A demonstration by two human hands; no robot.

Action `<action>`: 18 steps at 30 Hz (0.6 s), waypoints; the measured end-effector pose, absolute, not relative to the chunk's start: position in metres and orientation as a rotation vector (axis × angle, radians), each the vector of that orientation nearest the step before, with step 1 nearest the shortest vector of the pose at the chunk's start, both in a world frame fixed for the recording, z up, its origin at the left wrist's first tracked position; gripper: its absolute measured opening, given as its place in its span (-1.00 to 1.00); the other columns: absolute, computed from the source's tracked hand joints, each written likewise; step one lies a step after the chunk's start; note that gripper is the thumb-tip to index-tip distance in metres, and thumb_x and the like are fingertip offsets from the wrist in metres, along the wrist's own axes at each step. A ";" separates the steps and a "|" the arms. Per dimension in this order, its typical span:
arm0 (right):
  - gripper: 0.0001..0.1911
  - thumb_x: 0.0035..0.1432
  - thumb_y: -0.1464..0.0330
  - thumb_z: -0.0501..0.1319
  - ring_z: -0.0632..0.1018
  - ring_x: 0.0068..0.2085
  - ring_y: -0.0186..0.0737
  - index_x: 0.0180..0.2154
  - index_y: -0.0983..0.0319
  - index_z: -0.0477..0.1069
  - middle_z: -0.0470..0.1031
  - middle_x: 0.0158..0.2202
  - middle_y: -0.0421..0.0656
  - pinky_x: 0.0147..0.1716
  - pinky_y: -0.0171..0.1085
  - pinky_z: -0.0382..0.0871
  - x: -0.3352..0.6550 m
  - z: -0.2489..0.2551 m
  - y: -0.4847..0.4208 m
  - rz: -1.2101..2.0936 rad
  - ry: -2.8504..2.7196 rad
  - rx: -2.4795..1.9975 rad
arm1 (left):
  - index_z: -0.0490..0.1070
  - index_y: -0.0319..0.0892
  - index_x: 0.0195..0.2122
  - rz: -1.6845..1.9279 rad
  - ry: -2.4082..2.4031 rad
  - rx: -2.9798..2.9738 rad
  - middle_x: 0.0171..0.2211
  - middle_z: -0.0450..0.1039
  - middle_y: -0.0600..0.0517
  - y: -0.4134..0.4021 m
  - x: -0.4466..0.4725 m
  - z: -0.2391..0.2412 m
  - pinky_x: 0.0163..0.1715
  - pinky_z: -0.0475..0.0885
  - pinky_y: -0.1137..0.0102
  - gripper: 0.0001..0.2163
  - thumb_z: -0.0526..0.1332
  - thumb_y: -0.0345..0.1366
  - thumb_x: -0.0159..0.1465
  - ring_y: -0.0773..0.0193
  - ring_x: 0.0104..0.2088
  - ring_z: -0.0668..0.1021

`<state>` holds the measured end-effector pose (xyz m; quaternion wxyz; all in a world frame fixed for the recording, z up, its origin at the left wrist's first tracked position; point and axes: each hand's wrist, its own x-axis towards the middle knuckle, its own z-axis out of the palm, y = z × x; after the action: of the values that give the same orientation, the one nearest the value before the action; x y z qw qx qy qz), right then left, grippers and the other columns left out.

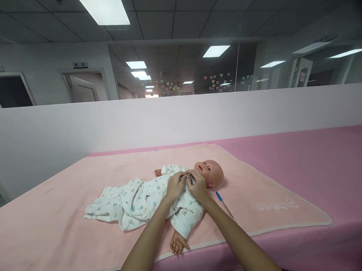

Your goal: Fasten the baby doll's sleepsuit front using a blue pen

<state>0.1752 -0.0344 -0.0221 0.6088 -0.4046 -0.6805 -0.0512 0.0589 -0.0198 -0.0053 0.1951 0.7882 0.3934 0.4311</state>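
Observation:
A baby doll [211, 172] lies on its back on a pale pink blanket [67, 212], head to the right. It wears a white patterned sleepsuit [132, 199] whose legs are loose and open. My left hand [174, 185] and my right hand [197, 185] meet at the doll's upper chest just under the chin. Both pinch the sleepsuit's front near the collar, fingers closed on the fabric. The doll's bare hand [178, 244] sticks out toward me between my forearms.
A blue pen [223, 203] lies on the blanket just right of my right forearm. The blanket covers a darker pink tabletop [320, 165]. A low white partition wall [180, 119] runs behind it, with office glass and doors beyond.

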 end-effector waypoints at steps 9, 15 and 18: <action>-0.78 -0.02 0.52 -0.01 0.39 -0.35 -0.28 -0.32 0.24 0.33 0.39 -0.37 -0.14 -0.34 -0.29 0.31 0.175 -0.018 -0.037 -0.087 -1.554 -0.960 | 0.38 -0.13 -0.32 1.207 1.023 2.166 -0.32 0.44 0.09 -0.017 0.058 -0.007 -0.28 0.29 0.47 -0.77 -0.05 -0.24 0.19 0.32 -0.28 0.43; -0.78 -0.05 0.53 -0.01 0.40 -0.37 -0.27 -0.36 0.24 0.33 0.40 -0.41 -0.14 -0.37 -0.30 0.32 0.170 -0.009 -0.045 -0.159 -1.576 -0.949 | 0.38 -0.14 -0.33 1.202 1.033 2.110 -0.32 0.45 0.08 -0.014 0.058 -0.009 -0.26 0.30 0.46 -0.78 -0.03 -0.24 0.18 0.32 -0.28 0.44; -0.70 -0.05 0.52 -0.01 0.39 -0.40 -0.29 -0.24 0.24 0.32 0.40 -0.34 -0.12 -0.37 -0.29 0.33 0.170 -0.012 -0.043 -0.201 -1.535 -0.979 | 0.39 -0.13 -0.28 1.185 1.027 2.110 -0.29 0.45 0.08 -0.015 0.057 -0.008 -0.25 0.30 0.46 -0.76 -0.04 -0.24 0.19 0.32 -0.25 0.44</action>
<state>0.1700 -0.0431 -0.0115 0.6090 -0.4240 -0.6646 -0.0872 0.0574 -0.0148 -0.0081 0.2535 0.7765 0.3778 0.4360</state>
